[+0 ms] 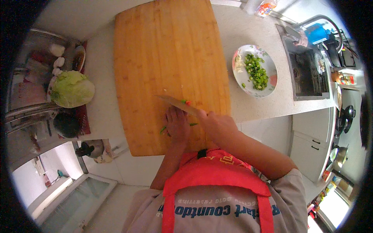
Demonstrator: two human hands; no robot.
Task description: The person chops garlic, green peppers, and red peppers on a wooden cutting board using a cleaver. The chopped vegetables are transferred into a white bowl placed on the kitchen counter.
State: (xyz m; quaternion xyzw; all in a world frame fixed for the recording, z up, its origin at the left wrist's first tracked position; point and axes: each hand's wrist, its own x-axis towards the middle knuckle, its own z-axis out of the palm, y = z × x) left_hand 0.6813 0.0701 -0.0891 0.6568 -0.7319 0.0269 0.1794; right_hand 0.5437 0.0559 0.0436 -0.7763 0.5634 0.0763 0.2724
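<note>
A large wooden cutting board [172, 58] lies before me. My right hand [217, 125] is closed around the handle of a kitchen knife [177, 103], whose blade points left over the board, just beyond the fingers of my left hand [177, 123]. That hand presses on green peppers [193, 124] near the board's front part; green ends stick out on both sides of it, and the rest is hidden under the palm. Small red and green pieces [188, 102] lie beside the blade. To the right of the board, a floral plate [271, 90] holds chopped green pepper [258, 72] and pale minced bits [239, 62].
A cabbage [72, 88] sits on the left by a bowl with dark contents [78, 58] and a dark round object [66, 123]. At the right is a sink [309, 70] with a curved faucet [339, 29]. A plastic bottle [263, 8] stands at the back.
</note>
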